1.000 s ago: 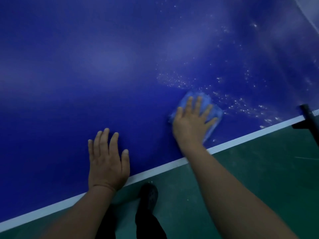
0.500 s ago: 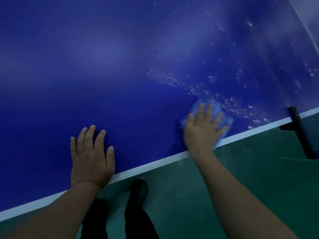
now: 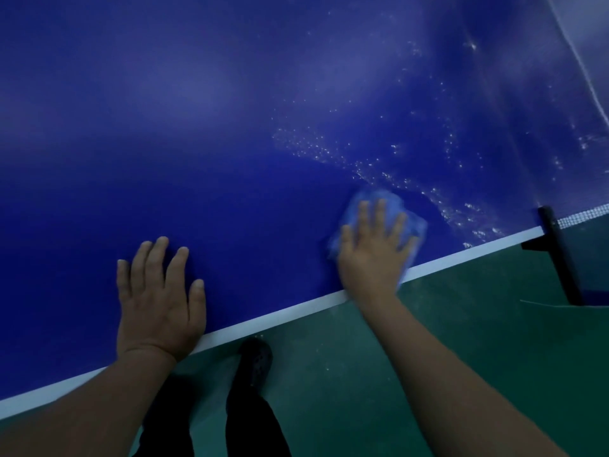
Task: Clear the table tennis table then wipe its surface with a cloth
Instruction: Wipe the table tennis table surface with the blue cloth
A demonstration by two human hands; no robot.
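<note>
The blue table tennis table [image 3: 230, 143] fills most of the view, with a white line along its near edge. My right hand [image 3: 374, 249] presses flat, fingers spread, on a light blue cloth [image 3: 413, 225] at that edge. White specks and droplets [image 3: 362, 163] lie scattered on the surface beyond and to the right of the cloth. My left hand [image 3: 158, 298] rests flat on the bare blue surface near the edge, fingers straight, holding nothing.
The black net post [image 3: 560, 258] and a strip of white net [image 3: 583, 217] stand at the right edge of the table. Green floor [image 3: 461, 324] lies below the edge, with my dark shoe [image 3: 257, 359] and trouser legs close to the table.
My right hand has slid the cloth toward the near white edge line and a little rightward. My left hand stays flat on the table.
</note>
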